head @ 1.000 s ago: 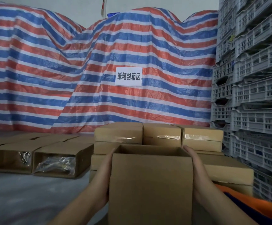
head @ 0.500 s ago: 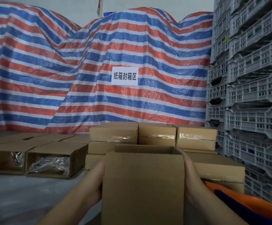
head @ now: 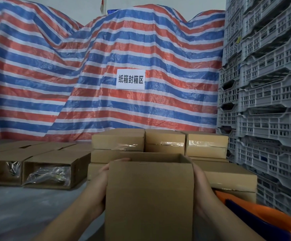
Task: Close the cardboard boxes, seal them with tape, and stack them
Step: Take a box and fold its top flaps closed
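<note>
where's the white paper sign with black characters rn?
In the head view, the white paper sign with black characters hangs centre frame on the red, white and blue striped tarp, above the stacked taped cardboard boxes, left of the grey plastic crates.

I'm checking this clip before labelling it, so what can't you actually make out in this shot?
Head view only:
- Inside of the held box: hidden by its near wall.
- Fingers of the left hand and right hand: mostly behind the box sides.
- Box bottom: cut off by the lower edge.
- Contents of the open boxes: blurred behind crinkled plastic.
- Orange item: cut off at the corner.
</note>
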Demonstrator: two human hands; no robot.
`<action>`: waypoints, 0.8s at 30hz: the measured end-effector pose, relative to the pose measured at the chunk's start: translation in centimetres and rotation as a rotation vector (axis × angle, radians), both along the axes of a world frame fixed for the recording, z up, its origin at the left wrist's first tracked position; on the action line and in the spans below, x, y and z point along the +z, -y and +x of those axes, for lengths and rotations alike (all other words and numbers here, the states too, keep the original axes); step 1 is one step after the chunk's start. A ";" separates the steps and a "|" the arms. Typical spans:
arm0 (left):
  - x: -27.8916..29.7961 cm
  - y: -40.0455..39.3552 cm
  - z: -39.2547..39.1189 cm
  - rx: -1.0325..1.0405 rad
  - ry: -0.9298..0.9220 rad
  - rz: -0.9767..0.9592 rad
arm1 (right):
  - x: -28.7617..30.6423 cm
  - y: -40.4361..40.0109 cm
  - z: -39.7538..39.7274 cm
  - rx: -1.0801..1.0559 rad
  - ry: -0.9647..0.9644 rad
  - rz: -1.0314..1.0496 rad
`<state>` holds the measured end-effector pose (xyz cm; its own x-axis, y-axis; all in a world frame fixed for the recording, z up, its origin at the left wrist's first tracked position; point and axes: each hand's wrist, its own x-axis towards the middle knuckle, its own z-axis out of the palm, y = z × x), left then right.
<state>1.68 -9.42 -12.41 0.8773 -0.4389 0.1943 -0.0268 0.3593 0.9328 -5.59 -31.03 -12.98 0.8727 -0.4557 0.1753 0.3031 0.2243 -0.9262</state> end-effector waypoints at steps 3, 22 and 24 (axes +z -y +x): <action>-0.1 0.0 0.1 -0.013 0.025 -0.014 | 0.3 0.0 0.2 0.004 -0.015 0.006; -0.3 -0.3 0.3 -0.064 0.104 0.014 | 0.4 0.1 -0.8 0.083 -0.134 -0.169; -0.4 -0.3 0.3 -0.066 0.116 0.025 | 0.7 -0.1 -1.0 0.088 -0.122 -0.163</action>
